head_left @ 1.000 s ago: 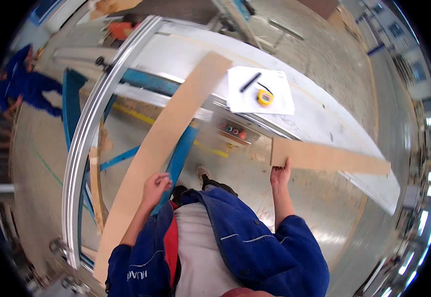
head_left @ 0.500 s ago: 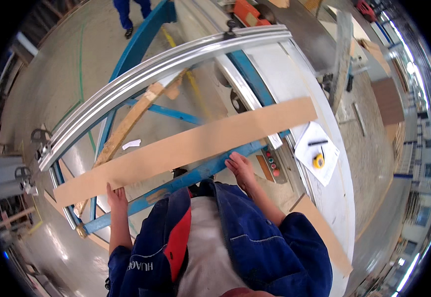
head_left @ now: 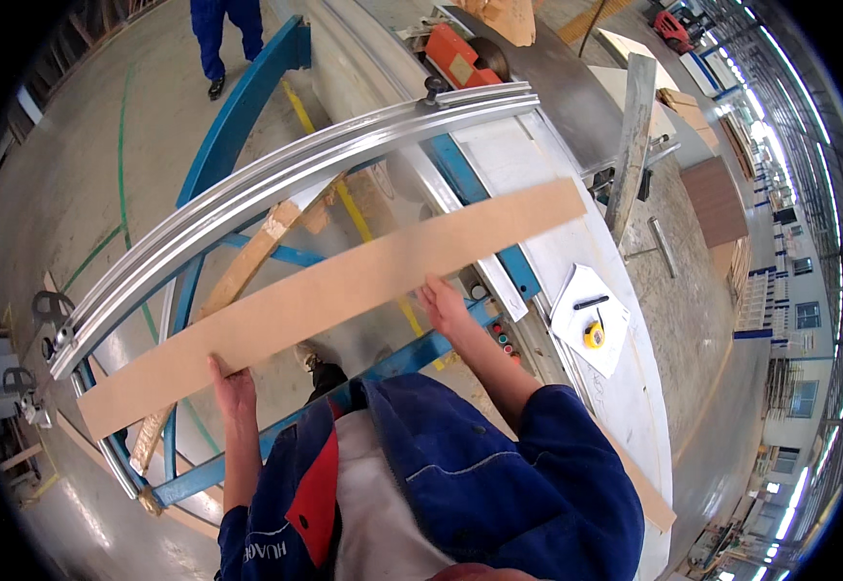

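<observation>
A long, narrow tan board (head_left: 334,290) lies slantwise before me, from low at the left to higher at the right, across a blue metal frame and a pale machine table (head_left: 630,387). My left hand (head_left: 236,389) grips its near edge towards the left end, thumb up against the board and the other fingers partly hidden underneath. My right hand (head_left: 446,305) is closed on the same edge right of the middle, its fingertips at the board and some fingers out of sight.
An aluminium rail (head_left: 276,184) spans the blue frame beyond the board. Papers (head_left: 569,339), a pen (head_left: 591,302) and a yellow tape measure (head_left: 594,334) lie right. Farther off are an orange guard (head_left: 455,58) and a person's blue-trousered legs (head_left: 223,34). Rough timber (head_left: 252,257) passes beneath the board.
My right hand has left the blue frame bar and come up to the board's near edge. My left hand keeps its hold. The whole view has shifted a little.
</observation>
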The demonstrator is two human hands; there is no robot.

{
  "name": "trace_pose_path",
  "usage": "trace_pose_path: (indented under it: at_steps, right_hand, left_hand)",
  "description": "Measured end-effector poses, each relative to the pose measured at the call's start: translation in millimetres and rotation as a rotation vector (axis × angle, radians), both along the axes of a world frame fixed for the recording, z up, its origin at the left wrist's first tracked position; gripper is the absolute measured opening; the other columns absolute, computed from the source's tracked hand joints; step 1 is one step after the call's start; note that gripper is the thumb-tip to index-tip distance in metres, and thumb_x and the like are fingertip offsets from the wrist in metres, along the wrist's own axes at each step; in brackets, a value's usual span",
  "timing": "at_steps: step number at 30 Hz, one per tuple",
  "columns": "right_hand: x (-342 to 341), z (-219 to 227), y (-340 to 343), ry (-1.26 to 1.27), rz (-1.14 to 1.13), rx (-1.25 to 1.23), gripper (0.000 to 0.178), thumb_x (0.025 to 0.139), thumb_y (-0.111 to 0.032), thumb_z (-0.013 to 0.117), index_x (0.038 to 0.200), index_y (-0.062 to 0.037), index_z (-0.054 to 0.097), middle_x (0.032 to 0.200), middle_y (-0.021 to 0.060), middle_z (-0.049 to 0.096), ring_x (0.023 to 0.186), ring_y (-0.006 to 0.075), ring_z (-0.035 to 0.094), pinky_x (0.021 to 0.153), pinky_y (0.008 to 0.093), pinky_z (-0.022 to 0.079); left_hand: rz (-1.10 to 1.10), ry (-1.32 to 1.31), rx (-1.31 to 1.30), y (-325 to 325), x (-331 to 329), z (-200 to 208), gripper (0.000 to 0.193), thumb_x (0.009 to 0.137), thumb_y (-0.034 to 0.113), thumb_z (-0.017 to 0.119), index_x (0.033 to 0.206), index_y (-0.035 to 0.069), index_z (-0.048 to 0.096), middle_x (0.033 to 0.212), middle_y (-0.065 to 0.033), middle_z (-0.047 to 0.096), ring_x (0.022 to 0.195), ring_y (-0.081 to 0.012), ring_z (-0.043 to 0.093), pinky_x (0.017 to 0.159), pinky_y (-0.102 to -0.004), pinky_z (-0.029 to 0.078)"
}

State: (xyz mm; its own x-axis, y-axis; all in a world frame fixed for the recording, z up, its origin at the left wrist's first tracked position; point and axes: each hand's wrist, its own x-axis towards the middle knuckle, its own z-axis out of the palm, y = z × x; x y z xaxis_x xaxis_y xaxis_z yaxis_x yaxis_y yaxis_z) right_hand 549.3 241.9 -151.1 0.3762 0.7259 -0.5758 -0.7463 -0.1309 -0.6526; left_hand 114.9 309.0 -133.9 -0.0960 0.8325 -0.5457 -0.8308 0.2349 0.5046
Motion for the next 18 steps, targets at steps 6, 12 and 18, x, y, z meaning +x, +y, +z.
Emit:
trace_pose_path:
  at_steps: [6, 12, 18]
  right_hand:
    - [22.7, 1.3, 67.1, -0.067, 0.051, -0.008, 0.035, 0.096, -0.021, 0.058, 0.124, -0.0006, 0.052, 0.122, 0.0069, 0.058, 0.113, 0.0175, 0.056, 0.101, 0.0318, 0.044]
    - [29.3, -28.9, 108.6, 0.111, 0.083, 0.092, 0.033, 0.098, -0.022, 0.055, 0.123, -0.0008, 0.052, 0.122, 0.0088, 0.059, 0.114, 0.0207, 0.056, 0.103, 0.0348, 0.044]
    - [19.6, 5.9, 131.9, 0.051, -0.008, -0.027, 0.027, 0.100, -0.020, 0.051, 0.120, -0.0018, 0.053, 0.118, 0.0097, 0.060, 0.114, 0.0231, 0.056, 0.104, 0.0388, 0.043]
  left_hand:
    - [-0.005, -0.071, 0.046, 44.8, 32.6, -11.8, 0.044, 0.099, 0.032, 0.052, 0.133, 0.005, 0.046, 0.137, -0.0083, 0.050, 0.125, -0.0214, 0.049, 0.107, -0.0383, 0.041]
    - [-0.057, -0.110, -0.071, 67.1, 35.1, -19.9, 0.041, 0.102, 0.029, 0.046, 0.135, 0.005, 0.043, 0.136, -0.0094, 0.050, 0.126, -0.0265, 0.048, 0.107, -0.0395, 0.042]
    - [-0.344, -0.002, -0.146, 80.6, 23.8, -7.9, 0.045, 0.102, 0.030, 0.046, 0.132, -0.003, 0.041, 0.132, -0.0192, 0.049, 0.125, -0.0286, 0.049, 0.108, -0.0407, 0.043]
